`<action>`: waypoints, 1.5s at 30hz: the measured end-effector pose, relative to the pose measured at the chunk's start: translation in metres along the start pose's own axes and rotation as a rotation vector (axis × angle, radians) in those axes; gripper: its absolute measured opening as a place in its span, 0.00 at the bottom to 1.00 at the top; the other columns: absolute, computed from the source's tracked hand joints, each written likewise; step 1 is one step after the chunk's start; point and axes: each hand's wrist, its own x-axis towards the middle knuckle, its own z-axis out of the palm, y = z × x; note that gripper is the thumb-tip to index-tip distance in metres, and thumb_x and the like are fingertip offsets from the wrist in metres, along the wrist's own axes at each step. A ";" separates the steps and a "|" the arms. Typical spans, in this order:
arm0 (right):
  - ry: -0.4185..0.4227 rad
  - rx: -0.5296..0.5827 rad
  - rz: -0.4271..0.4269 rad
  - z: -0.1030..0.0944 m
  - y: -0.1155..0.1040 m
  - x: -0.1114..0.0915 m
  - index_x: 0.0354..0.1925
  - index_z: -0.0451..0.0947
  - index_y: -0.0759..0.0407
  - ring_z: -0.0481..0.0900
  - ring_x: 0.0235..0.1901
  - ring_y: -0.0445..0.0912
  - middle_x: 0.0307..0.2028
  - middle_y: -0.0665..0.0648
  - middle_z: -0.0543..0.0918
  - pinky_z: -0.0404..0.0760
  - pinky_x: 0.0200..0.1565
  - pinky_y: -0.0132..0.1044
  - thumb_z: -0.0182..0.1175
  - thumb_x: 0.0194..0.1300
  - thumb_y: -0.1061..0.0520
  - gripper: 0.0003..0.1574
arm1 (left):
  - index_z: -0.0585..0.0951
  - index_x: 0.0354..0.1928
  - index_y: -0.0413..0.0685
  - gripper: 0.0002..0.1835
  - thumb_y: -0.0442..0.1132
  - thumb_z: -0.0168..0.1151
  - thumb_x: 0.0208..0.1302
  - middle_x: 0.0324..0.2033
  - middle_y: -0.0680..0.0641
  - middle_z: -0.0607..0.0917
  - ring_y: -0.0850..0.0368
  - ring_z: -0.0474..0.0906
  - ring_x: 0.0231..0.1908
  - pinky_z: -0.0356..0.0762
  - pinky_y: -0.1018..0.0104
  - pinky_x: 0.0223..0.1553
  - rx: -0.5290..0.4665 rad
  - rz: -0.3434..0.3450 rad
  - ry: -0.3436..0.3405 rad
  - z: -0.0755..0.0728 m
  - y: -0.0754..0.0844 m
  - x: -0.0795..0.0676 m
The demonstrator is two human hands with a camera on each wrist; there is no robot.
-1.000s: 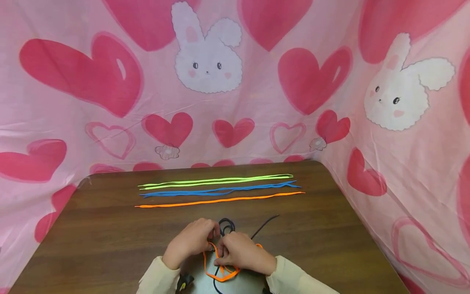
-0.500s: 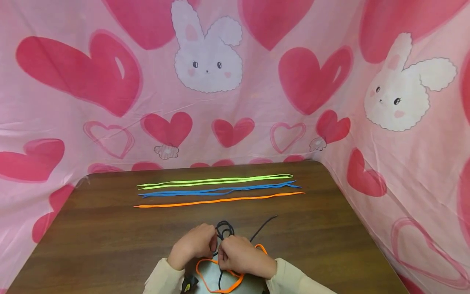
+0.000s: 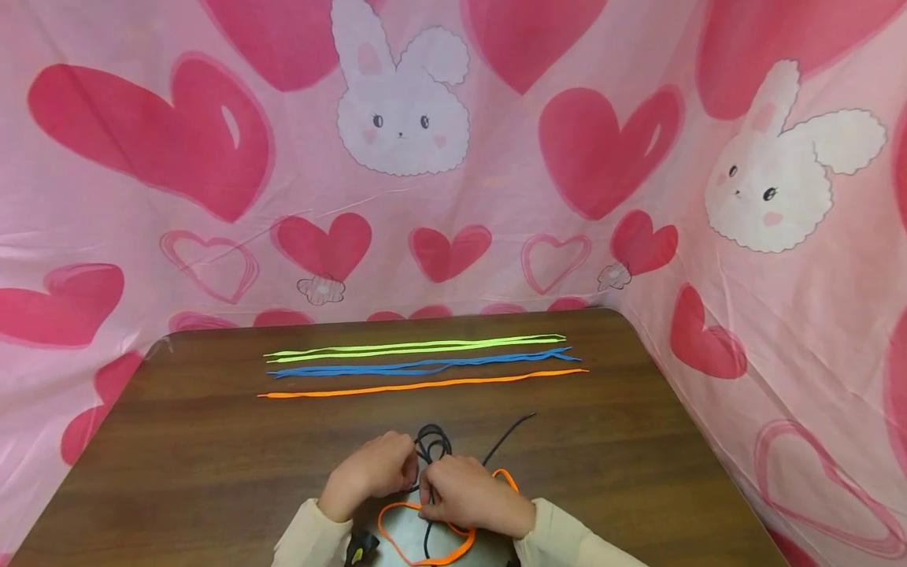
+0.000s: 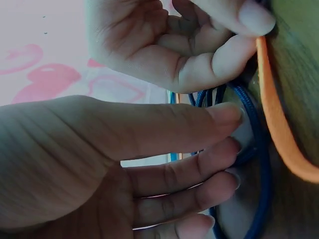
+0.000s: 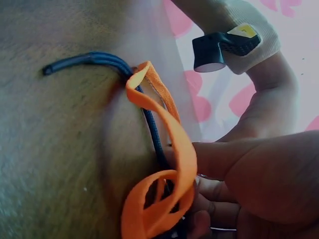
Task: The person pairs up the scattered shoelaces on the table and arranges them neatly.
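Observation:
My right hand (image 3: pixel 469 494) pinches an orange flat shoelace (image 4: pixel 277 109) between thumb and index finger. The lace forms a loose loop towards me and comes out again on the far side of that hand. My left hand (image 3: pixel 375 472) is just left of it, thumb and index fingertips close together at a dark round shoelace (image 4: pixel 263 174). Coils of that dark lace lie beyond both hands, and its tipped end (image 5: pixel 60 65) stretches off to the right. In the right wrist view the orange lace overlaps the dark one. My palms hide part of the crossing.
Further back on the brown wooden table (image 3: pixel 212 449) lie green shoelaces (image 3: pixel 418 346), blue shoelaces (image 3: pixel 418 368) and a straight orange shoelace (image 3: pixel 418 386). A grey surface (image 3: pixel 404 524) shows under the hands. Pink heart-print cloth (image 3: pixel 496 197) hangs behind and at the right.
My left hand has come away from the orange lace, whose loop has dropped towards me and widened. That hand has shifted slightly towards me, to the dark lace. The right hand stays nearly in place.

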 end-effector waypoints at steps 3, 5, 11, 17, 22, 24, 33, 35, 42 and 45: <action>0.003 -0.002 -0.050 -0.001 0.001 -0.001 0.24 0.77 0.40 0.67 0.17 0.33 0.15 0.37 0.70 0.67 0.23 0.27 0.69 0.64 0.53 0.15 | 0.79 0.18 0.49 0.14 0.27 0.66 0.58 0.14 0.58 0.69 0.64 0.63 0.17 0.60 0.71 0.20 -0.011 -0.003 -0.012 -0.002 0.003 -0.002; 0.018 0.002 -0.075 -0.002 0.001 -0.002 0.23 0.76 0.40 0.66 0.16 0.32 0.14 0.37 0.68 0.67 0.22 0.26 0.68 0.63 0.55 0.15 | 0.77 0.17 0.50 0.17 0.28 0.63 0.62 0.13 0.58 0.67 0.63 0.62 0.16 0.58 0.70 0.20 -0.028 -0.008 -0.017 -0.005 0.006 -0.006; 0.094 0.050 -0.119 -0.012 -0.004 -0.009 0.24 0.77 0.40 0.65 0.17 0.30 0.15 0.36 0.68 0.65 0.20 0.26 0.69 0.59 0.55 0.13 | 0.71 0.17 0.50 0.21 0.31 0.54 0.72 0.13 0.57 0.64 0.63 0.58 0.15 0.57 0.70 0.19 -0.113 0.005 -0.058 -0.018 0.016 -0.015; 0.177 0.083 -0.179 -0.031 -0.014 -0.019 0.26 0.76 0.40 0.67 0.27 0.31 0.24 0.37 0.73 0.68 0.29 0.24 0.69 0.60 0.56 0.13 | 0.77 0.23 0.45 0.20 0.37 0.51 0.78 0.15 0.58 0.65 0.66 0.60 0.16 0.60 0.72 0.22 -0.137 0.080 -0.064 -0.036 0.019 -0.026; 0.285 0.132 -0.175 -0.053 -0.025 -0.030 0.29 0.76 0.41 0.69 0.30 0.33 0.27 0.38 0.75 0.69 0.32 0.25 0.67 0.62 0.56 0.11 | 0.81 0.27 0.53 0.22 0.48 0.47 0.81 0.18 0.62 0.68 0.69 0.64 0.20 0.66 0.72 0.26 -0.183 0.160 -0.015 -0.056 0.024 -0.039; 0.329 0.172 -0.166 -0.061 -0.029 -0.033 0.31 0.76 0.42 0.70 0.30 0.32 0.28 0.37 0.75 0.71 0.32 0.25 0.67 0.63 0.57 0.10 | 0.84 0.31 0.58 0.21 0.53 0.47 0.81 0.19 0.63 0.71 0.69 0.67 0.23 0.68 0.71 0.29 -0.202 0.174 0.012 -0.062 0.028 -0.046; 0.508 0.242 -0.281 -0.091 -0.044 -0.040 0.40 0.80 0.47 0.70 0.29 0.31 0.28 0.38 0.76 0.74 0.32 0.24 0.65 0.71 0.51 0.03 | 0.82 0.34 0.62 0.05 0.47 0.66 0.70 0.23 0.67 0.76 0.72 0.69 0.25 0.71 0.75 0.29 -0.199 0.356 0.144 -0.073 0.043 -0.062; 0.540 0.226 -0.315 -0.097 -0.046 -0.042 0.41 0.82 0.47 0.71 0.30 0.31 0.29 0.39 0.78 0.76 0.33 0.26 0.66 0.69 0.51 0.04 | 0.83 0.34 0.63 0.04 0.44 0.66 0.70 0.24 0.67 0.78 0.71 0.73 0.27 0.74 0.73 0.33 -0.203 0.377 0.209 -0.075 0.044 -0.064; 0.591 0.228 -0.359 -0.111 -0.042 -0.051 0.46 0.86 0.49 0.73 0.34 0.33 0.35 0.43 0.85 0.77 0.34 0.29 0.68 0.67 0.56 0.09 | 0.85 0.43 0.61 0.04 0.44 0.63 0.72 0.29 0.60 0.85 0.65 0.80 0.30 0.79 0.68 0.34 -0.248 0.374 0.342 -0.086 0.044 -0.077; 0.639 0.207 -0.363 -0.115 -0.038 -0.054 0.45 0.87 0.49 0.72 0.32 0.34 0.34 0.42 0.84 0.75 0.32 0.29 0.70 0.65 0.57 0.09 | 0.86 0.47 0.58 0.06 0.42 0.63 0.73 0.30 0.61 0.84 0.66 0.80 0.30 0.79 0.68 0.33 -0.229 0.364 0.387 -0.088 0.044 -0.081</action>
